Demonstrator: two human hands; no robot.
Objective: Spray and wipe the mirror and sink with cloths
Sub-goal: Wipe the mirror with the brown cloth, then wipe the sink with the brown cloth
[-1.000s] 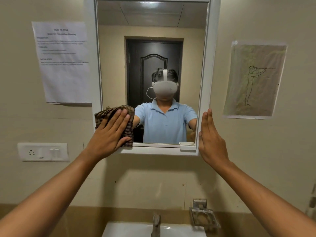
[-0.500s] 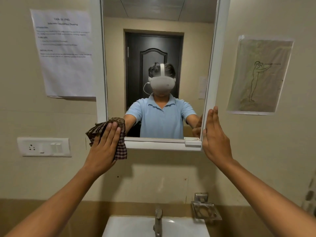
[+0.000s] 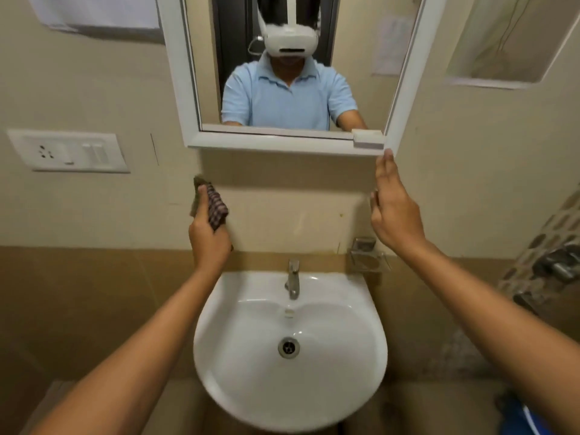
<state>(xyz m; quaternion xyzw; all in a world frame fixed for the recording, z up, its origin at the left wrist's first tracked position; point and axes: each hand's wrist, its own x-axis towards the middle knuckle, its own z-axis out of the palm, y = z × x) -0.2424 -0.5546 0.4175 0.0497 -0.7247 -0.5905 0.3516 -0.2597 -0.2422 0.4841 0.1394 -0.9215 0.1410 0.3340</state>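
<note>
White plastic marks the far left: a switch plate [image 3: 67, 150] set into the beige wall, with the corner of a paper notice [image 3: 94, 12] above it. Next across, the left hand [image 3: 208, 238] is closed around a checked cloth [image 3: 212, 207], fingers curled about the bunched fabric, held in front of the bare wall between the mirror [image 3: 292, 73] above and the sink [image 3: 290, 350] below, touching neither. The mirror glass looks free of streaks or spray, though at this angle and with some blur I cannot be sure it is fully wiped. Directly under it the sink bowl looks dry and glossy around the drain [image 3: 288, 346], with the tap [image 3: 292, 279] at its back rim; no cloth lies on it, and I would judge the sink part of the job not yet begun. Further right, the right hand [image 3: 394, 208] is flat and open, fingers straight and together, empty, its fingertips [image 3: 388, 158] at the lower right corner of the mirror frame. Below that hand a metal soap dish [image 3: 368, 257] is fixed to the wall. No spray bottle shows anywhere.
</note>
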